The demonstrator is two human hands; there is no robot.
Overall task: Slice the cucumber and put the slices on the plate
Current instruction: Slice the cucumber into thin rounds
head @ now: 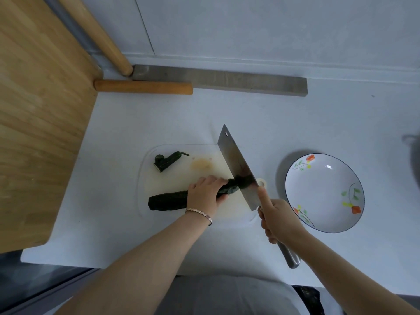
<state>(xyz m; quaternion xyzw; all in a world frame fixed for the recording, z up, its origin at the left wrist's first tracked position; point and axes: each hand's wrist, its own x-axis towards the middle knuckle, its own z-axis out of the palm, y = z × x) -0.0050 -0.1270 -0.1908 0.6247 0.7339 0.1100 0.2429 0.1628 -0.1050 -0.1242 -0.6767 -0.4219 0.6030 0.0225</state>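
Cucumber [168,202], dark green with rough, bumpy skin, lies crosswise on the near half of a white cutting board [159,180]. The left hand [205,193] holds it down near the right end, fingers pressed together and curled over the top, thumb on the near side; a bracelet [200,213] circles that wrist. The right hand [278,220] grips the metal handle of a cleaver [236,169], forefinger stretched out along the blade, which meets the cucumber just right of the left hand's fingertips.

One cut-off stem end [167,161] lies at the board's far left, near a yellowish stain [201,164]. One plate [322,192], white with orange flowers and a dark rim, sits just right of the board and holds nothing.

Everything rests on a pale counter [113,235] against a pale wall. Two wooden rolling pins are there, one lying flat [143,86] and one leaning [100,35], beside a grey bar [227,81]. A large wooden board [41,110] fills the left.
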